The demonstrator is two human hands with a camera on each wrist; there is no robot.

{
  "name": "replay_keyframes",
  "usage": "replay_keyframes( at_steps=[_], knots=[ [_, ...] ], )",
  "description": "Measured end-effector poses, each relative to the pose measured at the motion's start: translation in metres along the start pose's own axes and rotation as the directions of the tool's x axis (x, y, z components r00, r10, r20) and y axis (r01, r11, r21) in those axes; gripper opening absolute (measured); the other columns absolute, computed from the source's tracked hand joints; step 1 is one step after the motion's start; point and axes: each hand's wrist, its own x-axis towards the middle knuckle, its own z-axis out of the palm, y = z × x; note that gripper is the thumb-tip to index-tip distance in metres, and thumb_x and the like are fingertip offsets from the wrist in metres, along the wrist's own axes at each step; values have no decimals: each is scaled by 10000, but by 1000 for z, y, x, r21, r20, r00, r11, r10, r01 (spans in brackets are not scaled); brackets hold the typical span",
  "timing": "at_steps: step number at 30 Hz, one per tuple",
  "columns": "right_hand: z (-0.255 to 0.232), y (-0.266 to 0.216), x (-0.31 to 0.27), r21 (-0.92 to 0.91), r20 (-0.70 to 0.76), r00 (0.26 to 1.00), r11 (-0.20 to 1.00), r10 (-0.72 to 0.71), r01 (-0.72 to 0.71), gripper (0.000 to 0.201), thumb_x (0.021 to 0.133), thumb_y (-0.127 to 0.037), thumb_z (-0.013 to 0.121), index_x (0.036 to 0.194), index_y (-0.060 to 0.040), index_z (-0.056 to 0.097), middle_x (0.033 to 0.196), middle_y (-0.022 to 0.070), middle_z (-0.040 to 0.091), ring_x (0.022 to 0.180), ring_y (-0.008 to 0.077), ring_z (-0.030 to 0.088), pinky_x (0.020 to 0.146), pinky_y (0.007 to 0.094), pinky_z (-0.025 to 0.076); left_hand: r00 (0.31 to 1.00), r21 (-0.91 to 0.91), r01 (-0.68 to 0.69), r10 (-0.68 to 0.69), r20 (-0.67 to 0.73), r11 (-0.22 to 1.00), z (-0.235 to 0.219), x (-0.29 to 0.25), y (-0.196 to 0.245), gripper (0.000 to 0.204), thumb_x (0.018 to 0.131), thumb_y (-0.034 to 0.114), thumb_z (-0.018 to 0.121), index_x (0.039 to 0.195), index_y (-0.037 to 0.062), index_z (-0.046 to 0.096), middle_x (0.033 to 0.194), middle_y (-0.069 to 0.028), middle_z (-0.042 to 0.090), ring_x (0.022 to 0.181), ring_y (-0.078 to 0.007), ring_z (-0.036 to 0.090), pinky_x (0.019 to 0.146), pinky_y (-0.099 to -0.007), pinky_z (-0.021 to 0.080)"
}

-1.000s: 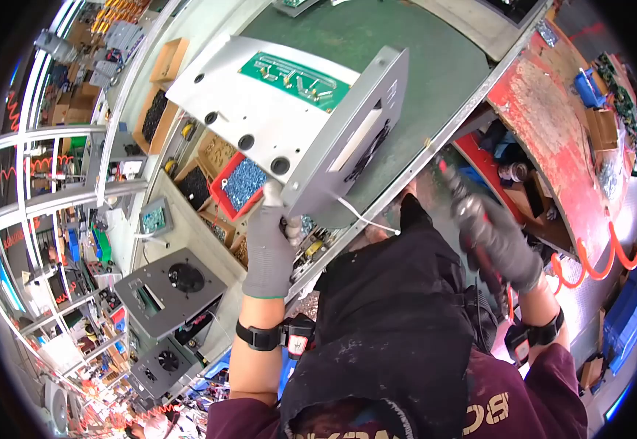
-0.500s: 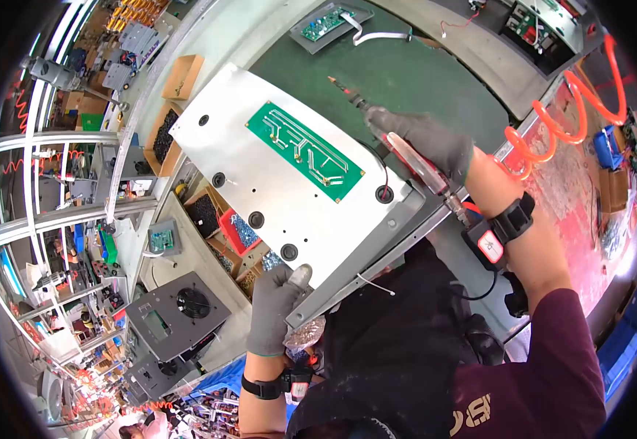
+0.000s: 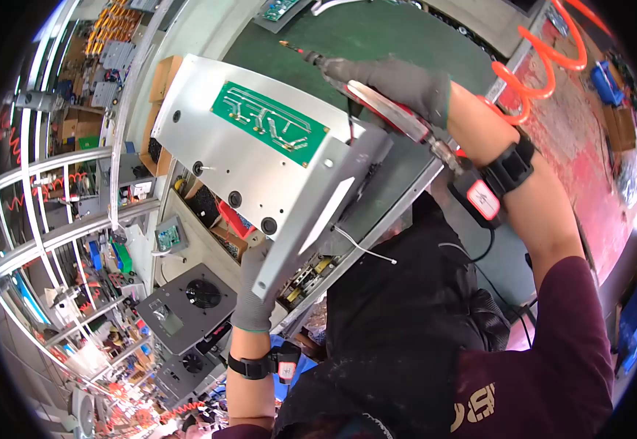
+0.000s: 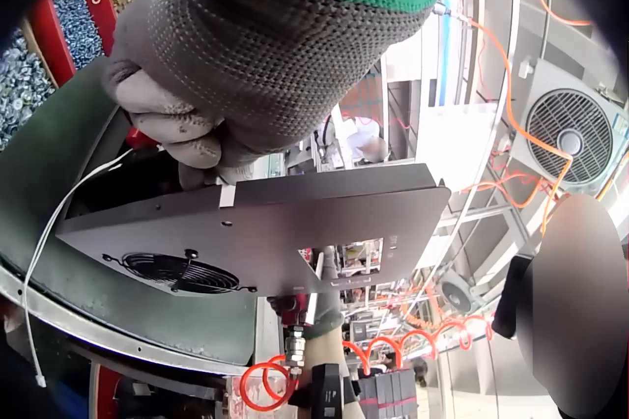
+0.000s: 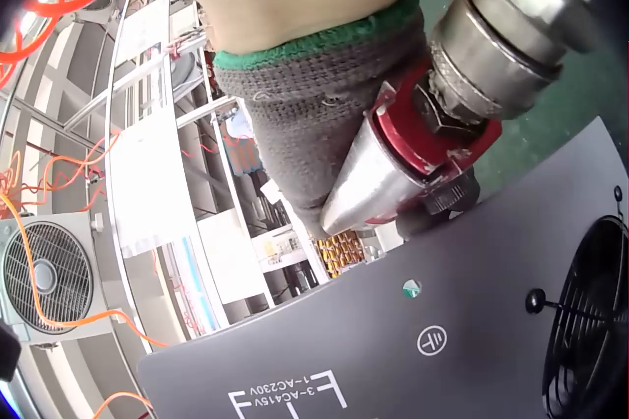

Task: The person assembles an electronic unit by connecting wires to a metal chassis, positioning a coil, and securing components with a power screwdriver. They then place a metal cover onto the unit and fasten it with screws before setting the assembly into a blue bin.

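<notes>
A metal housing stands tilted on the bench, its pale plate (image 3: 249, 172) facing up and its dark grey fan panel (image 3: 300, 234) toward the person. A green circuit board (image 3: 269, 123) sits on the plate. My gloved left hand (image 3: 254, 304) grips the housing's near left corner, partly hidden behind the panel; its curled fingers (image 4: 177, 129) show at the panel's edge in the left wrist view. My gloved right hand (image 3: 399, 84) holds a red and silver air screwdriver (image 3: 388, 110) beyond the housing's far right edge, its bit pointing away to the upper left.
Below and left of the housing are a red bin (image 3: 234, 219) and boxes of small screws. Another grey fan panel (image 3: 187, 307) lies farther left. A small board on a tray (image 3: 278, 11) is at the bench's far side. An orange coiled air hose (image 3: 523, 73) hangs at the right.
The right hand has come from the right side across to the housing with the screwdriver. The housing was laid flatter half a second ago and is tilted up again, the left hand still holding its corner.
</notes>
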Motion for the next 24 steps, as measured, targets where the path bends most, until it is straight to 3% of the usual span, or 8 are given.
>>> replay_keyframes(
  at_steps=[3,6,8,11,15,18,20,24],
  knots=[
    [5,-26,-33,-134,-65,994,986,87,-95,523,827,-606,558,778,-90,630,549,65,530,394,135,486,380,300,390,972,-163,227,-214,93,960,-9,5,-17,169,870,210,659,948,69,606,638,33,514,517,-42,458,443,-200,351],
    [-2,-21,-28,-166,1,1000,986,-23,23,498,789,-566,576,767,-71,625,626,76,581,457,141,528,443,305,432,992,-17,-114,113,-50,993,-22,13,-51,182,824,174,622,919,21,648,745,-73,651,625,-175,617,587,-302,490],
    [-5,-12,-9,-302,136,942,893,-306,334,423,719,-456,653,790,-39,647,705,76,621,576,140,565,554,305,461,969,355,-246,229,89,902,-29,18,-19,190,815,215,623,890,43,653,747,-91,653,649,-220,627,602,-326,496],
    [-7,-19,-18,-354,152,969,904,-197,239,367,675,-388,697,806,-48,653,731,88,628,622,147,585,584,320,469,902,750,-431,270,337,501,-39,28,43,211,802,277,624,845,75,660,750,-119,656,683,-288,642,625,-360,505],
    [-6,-17,-17,-432,171,956,854,-237,289,603,610,-218,693,1157,6,577,793,100,641,696,160,596,616,331,476,963,875,-251,201,181,414,-36,88,97,261,826,344,578,797,93,648,742,-149,624,728,-358,610,622,-431,472],
    [-8,-6,-19,-423,143,945,846,-293,326,605,601,-250,702,1128,8,554,883,147,641,776,233,614,670,352,484,846,814,-328,533,26,480,-9,147,106,200,859,258,542,916,104,657,758,-156,606,738,-359,594,629,-442,453],
    [-13,4,-11,-511,186,905,750,-382,421,588,653,-326,714,1127,-6,580,987,180,610,895,286,593,772,370,479,595,594,-678,798,98,433,10,184,102,205,836,246,556,938,108,667,825,-156,610,753,-349,588,650,-440,449],
    [-13,7,-18,-371,127,949,873,-290,316,482,693,-341,703,1049,-28,615,996,190,589,881,324,578,794,376,475,746,625,-629,586,316,463,35,205,124,212,818,248,567,901,79,664,878,-152,615,784,-341,585,667,-430,449]
  ],
)
